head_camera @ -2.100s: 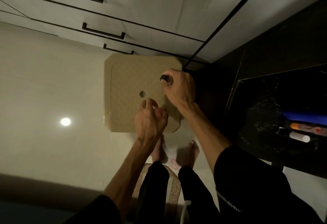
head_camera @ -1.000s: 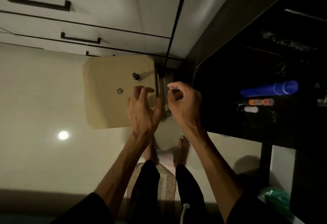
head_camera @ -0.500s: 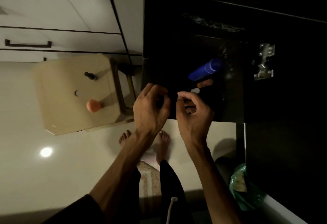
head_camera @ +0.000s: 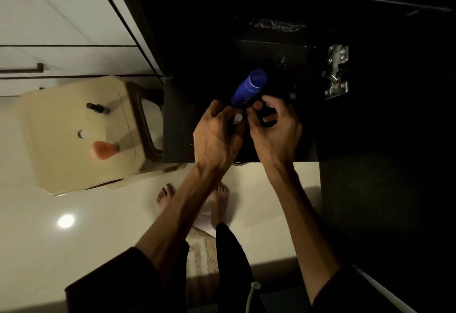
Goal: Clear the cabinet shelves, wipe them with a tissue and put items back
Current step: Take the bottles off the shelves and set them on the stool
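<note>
Reaching into the dark cabinet shelf (head_camera: 180, 127), the left hand (head_camera: 217, 137) pinches a small white-capped item (head_camera: 238, 117) and the right hand (head_camera: 276, 130) curls half-closed beside the blue bottle (head_camera: 249, 86).

Both hands reach into the dark cabinet shelf (head_camera: 182, 125). The left hand (head_camera: 217, 137) curls its fingers around a small white-capped item (head_camera: 238, 117), though the grip is hard to make out. The right hand (head_camera: 274, 130) has its fingers curled at the base of a blue bottle (head_camera: 249, 86); what it holds is lost in the dark. A metal hinge (head_camera: 336, 70) shines to the right. On the beige stool (head_camera: 61, 164) to the left sit a small dark bottle (head_camera: 97, 108) and an orange sponge (head_camera: 103, 149), well apart.
</note>
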